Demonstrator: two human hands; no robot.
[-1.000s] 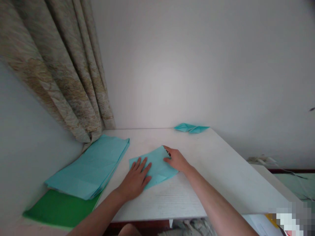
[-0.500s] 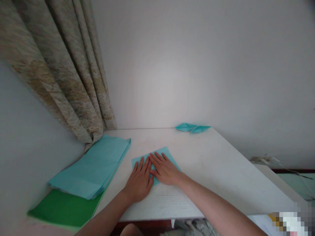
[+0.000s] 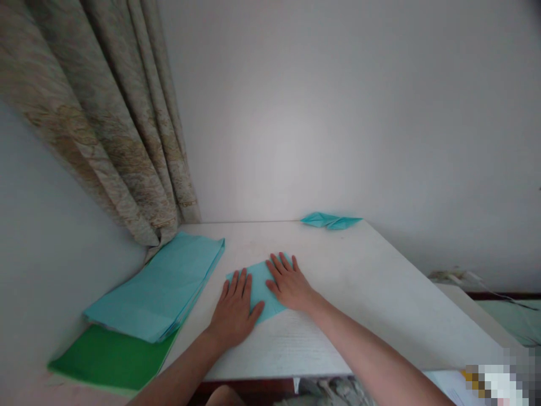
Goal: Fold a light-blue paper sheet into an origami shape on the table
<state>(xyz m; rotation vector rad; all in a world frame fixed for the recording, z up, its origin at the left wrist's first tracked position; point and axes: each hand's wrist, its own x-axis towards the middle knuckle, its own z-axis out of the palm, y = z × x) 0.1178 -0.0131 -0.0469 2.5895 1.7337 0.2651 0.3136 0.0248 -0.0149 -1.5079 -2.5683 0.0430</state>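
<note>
We are moving our left hand point(image 3: 234, 304) and right hand point(image 3: 289, 283) apart, both grips spread flat, not pinching, on the folded turquoise paper point(image 3: 259, 287) on the white bench point(image 3: 359, 316).

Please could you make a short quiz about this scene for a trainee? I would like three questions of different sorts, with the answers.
1. True or false: the left hand and the right hand both rest on the folded light blue paper.

2. Multiple choice: what lies at the far edge of the white table?
A. A pair of scissors
B. A small folded piece of blue paper
C. A coffee mug

3. Fill in the missing word: under the near end of the stack of blue paper shows a ____ sheet.

Key: 1 true; 2 B; 3 green.
</note>
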